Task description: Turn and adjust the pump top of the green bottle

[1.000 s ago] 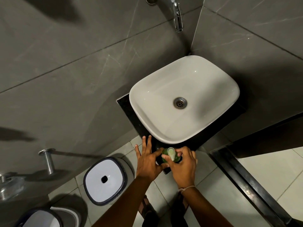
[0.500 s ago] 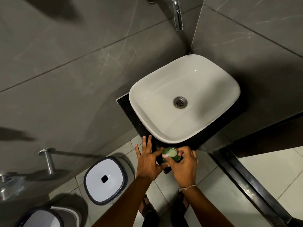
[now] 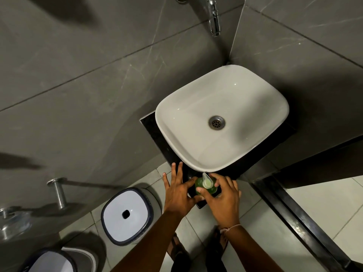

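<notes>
Basically, left to right. Far left of both hands: chrome wall peg (image 3: pixel 58 193) on the grey tile, plus a blurred metal fitting at the frame edge. Down-left of the left hand: white-lidded bin (image 3: pixel 126 213) with a dark rim and a slot in the lid, standing on the floor tiles, well apart from the fingers. Bottom-left corner: part of another white object, cut off, cannot tell what.

Left hand (image 3: pixel 177 190): fingers straight and spread, palm down, lying over the corner of the black counter (image 3: pixel 151 124); thumb reaching toward the green soap bottle (image 3: pixel 206 186), touching or just beside it, cannot tell which. No grip there.

Green soap bottle: upright on the near corner of the counter, between both hands, just below the rim of the white basin (image 3: pixel 222 118). Pale pump nozzle pointing up-left toward the basin.

Right hand (image 3: pixel 224 195): fingers curled round the bottle from the right, thumb on its near side. Thread band on that wrist.

Beyond the hands: basin dry-looking, drain bare, chrome tap (image 3: pixel 214 18) on the wall above with no water visible. Right of the right hand: dark door threshold and pale floor.

Progress, judged: bottle gripped and steadied, pump head apparently not yet pressed, no soap visible on either palm. Dispensing, and any washing or rinsing, all still open.
</notes>
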